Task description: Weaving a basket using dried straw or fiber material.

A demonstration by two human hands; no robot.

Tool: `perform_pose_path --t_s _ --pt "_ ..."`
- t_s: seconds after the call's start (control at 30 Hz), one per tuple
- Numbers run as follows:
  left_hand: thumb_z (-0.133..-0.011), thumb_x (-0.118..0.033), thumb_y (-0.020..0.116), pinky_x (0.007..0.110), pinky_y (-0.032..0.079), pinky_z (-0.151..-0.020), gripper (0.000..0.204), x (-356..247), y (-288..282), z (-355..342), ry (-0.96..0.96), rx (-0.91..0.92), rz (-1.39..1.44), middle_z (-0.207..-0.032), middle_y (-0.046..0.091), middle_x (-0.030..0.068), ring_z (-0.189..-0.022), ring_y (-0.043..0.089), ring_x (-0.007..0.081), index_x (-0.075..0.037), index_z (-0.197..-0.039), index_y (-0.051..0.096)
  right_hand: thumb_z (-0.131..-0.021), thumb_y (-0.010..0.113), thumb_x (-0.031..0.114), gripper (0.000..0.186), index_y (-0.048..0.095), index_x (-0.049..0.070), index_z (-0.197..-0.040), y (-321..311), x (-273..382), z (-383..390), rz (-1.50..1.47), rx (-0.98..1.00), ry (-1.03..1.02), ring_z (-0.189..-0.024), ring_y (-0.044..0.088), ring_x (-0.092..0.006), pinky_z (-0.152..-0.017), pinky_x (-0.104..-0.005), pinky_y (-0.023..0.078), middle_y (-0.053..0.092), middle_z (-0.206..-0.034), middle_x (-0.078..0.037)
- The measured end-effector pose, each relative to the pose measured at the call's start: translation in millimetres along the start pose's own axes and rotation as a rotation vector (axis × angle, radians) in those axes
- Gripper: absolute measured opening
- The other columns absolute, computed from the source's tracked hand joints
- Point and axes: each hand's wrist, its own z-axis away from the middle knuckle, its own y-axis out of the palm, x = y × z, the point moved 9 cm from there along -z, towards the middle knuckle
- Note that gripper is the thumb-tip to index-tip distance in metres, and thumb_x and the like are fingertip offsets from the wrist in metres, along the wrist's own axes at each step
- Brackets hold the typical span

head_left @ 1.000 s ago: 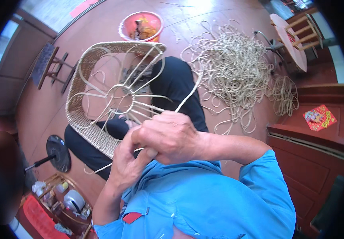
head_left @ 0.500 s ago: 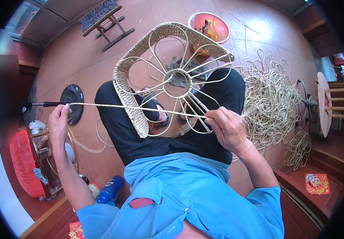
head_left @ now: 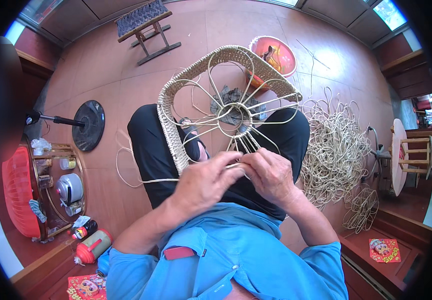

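Note:
A woven frame (head_left: 175, 145) rests across my knees. Its wide braided band curves round the left and far sides, and pale looped spokes run in to a central ring (head_left: 219, 120). At the frame's near edge my left hand (head_left: 207, 182) and my right hand (head_left: 270, 174) meet, fingers bent inward. Both pinch a pale twisted cord (head_left: 161, 180), which trails from my left hand over my thigh to the floor on the left. Fingers cover the spot where cord and spokes meet.
A big tangle of cord (head_left: 333, 145) lies right of my knee, with a smaller coil (head_left: 362, 210) nearby. Ahead are a red basin (head_left: 288, 60) and a woven-seat stool (head_left: 143, 22). A black round base (head_left: 88, 125) and a shelf with a kettle (head_left: 70, 189) stand left.
My left hand has come in from far left, where it held the cord stretched taut, to beside my right hand. The cord now hangs slack on the left.

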Motion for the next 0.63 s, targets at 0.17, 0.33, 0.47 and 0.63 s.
perform_pose_path --t_s 0.17,0.33,0.47,0.63 --pt "-0.107 -0.021 0.065 0.034 0.059 -0.078 0.023 19 -54 8 -0.063 -0.066 -0.309 -0.095 0.077 0.0134 -0.086 0.077 0.0220 -0.002 -0.112 0.077 -0.099 0.076 0.021 0.013 0.069 0.010 -0.098 -9 -21 14 0.038 0.026 0.065 -0.071 0.067 -0.0275 -0.063 -0.0405 0.053 0.060 -0.081 -0.007" --pt "-0.107 -0.019 0.063 0.043 0.058 -0.082 0.023 -3 -22 6 0.179 -0.052 -0.235 -0.107 0.074 0.0178 -0.097 0.075 0.0338 -0.002 -0.119 0.071 -0.098 0.077 0.021 0.014 0.070 0.009 -0.097 8 -9 7 -0.003 0.035 0.021 -0.072 0.067 -0.0286 -0.063 -0.0405 0.054 0.062 -0.081 -0.007" --pt "-0.108 -0.020 0.062 0.044 0.058 -0.079 0.022 12 -3 2 0.054 0.026 -0.210 -0.094 0.073 0.0161 -0.088 0.075 0.0350 -0.002 -0.119 0.069 -0.098 0.076 0.017 0.011 0.071 0.007 -0.096 7 -15 -10 -0.096 0.016 0.041 -0.073 0.067 -0.0315 -0.064 -0.0426 0.054 0.064 -0.083 -0.009" --pt "-0.113 -0.026 0.059 0.032 0.058 -0.083 0.024 41 -49 6 -0.172 -0.151 0.025 -0.096 0.077 0.0062 -0.085 0.073 0.0244 -0.007 -0.121 0.072 -0.099 0.075 0.017 0.015 0.072 0.009 -0.112 5 -37 -44 0.100 -0.075 0.035 -0.090 0.069 -0.0317 -0.081 -0.0437 0.055 0.067 -0.095 -0.010"
